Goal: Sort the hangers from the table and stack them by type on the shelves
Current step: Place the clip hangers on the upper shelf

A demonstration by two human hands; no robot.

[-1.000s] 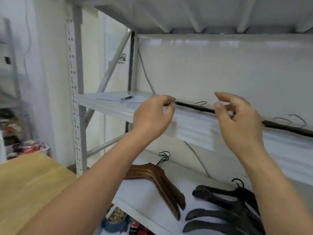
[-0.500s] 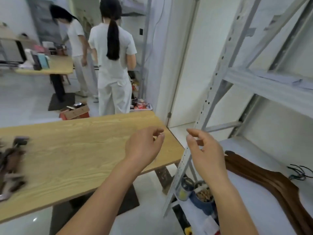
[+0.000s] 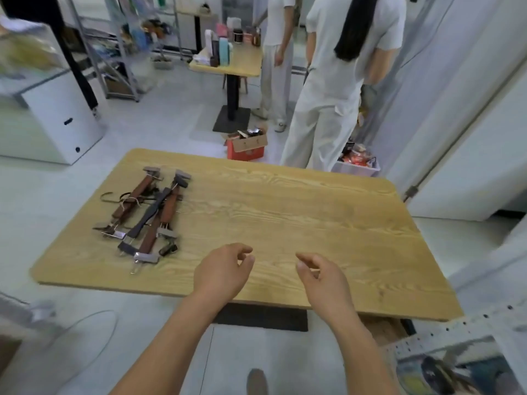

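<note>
1. The hangers lie in one loose heap on the worktop, toward its nine o'clock side. They are clip hangers with brown wooden bars and metal clips, and one darker bar lies across them. Wire hooks stick out at the heap's ten o'clock end.
2. A small black clip lies by the heap's near end, just beside the closest metal clip.
3. The left hand hovers over the near part of the worktop, with the heap at about ten o'clock from it. Its fingers are loosely curled and hold nothing.
4. The right hand hovers at three o'clock from the left. Its fingers are likewise relaxed, half bent and empty.
5. The bars cross and the hooks overlap, so lifting one hanger will probably drag its neighbours along, and one could slide over the nine o'clock edge, which is near.
6. The darker bar sits among the brown ones, so a handful taken together would likely mix types and spoil the stacks.
7. The clips may be biting on one another, and a sharp pull could then snap one open or scatter the heap.
8. A perforated shelf upright stands at four o'clock, so a hook carried that way could catch on it.
9. Two people stand beyond the worktop at twelve o'clock, well apart from the heap.
</note>
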